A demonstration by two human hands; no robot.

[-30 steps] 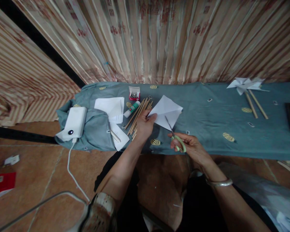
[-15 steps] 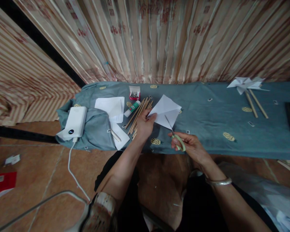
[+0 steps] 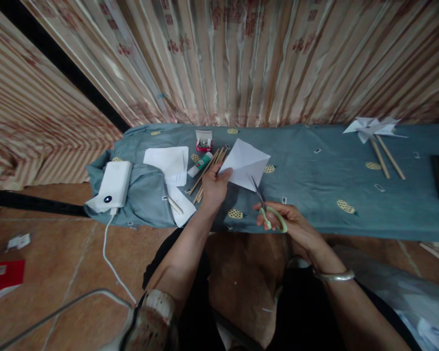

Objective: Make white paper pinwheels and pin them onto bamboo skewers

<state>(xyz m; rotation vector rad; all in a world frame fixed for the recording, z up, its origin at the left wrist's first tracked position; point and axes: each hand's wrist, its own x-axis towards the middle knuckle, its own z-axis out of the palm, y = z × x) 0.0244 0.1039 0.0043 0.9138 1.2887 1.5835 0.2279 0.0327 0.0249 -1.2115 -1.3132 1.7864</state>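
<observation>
Holding stock as follows: your left hand (image 3: 214,183) pinches a white folded paper (image 3: 244,163), creased to a kite shape, raised just above the surface (image 3: 314,175). Your right hand (image 3: 289,222) grips green-handled scissors (image 3: 267,207), blades at the paper's lower edge. No writing legible. Wooden sticks (image 3: 207,173) lie beside your left hand; teal cloth to the right lies open.
</observation>
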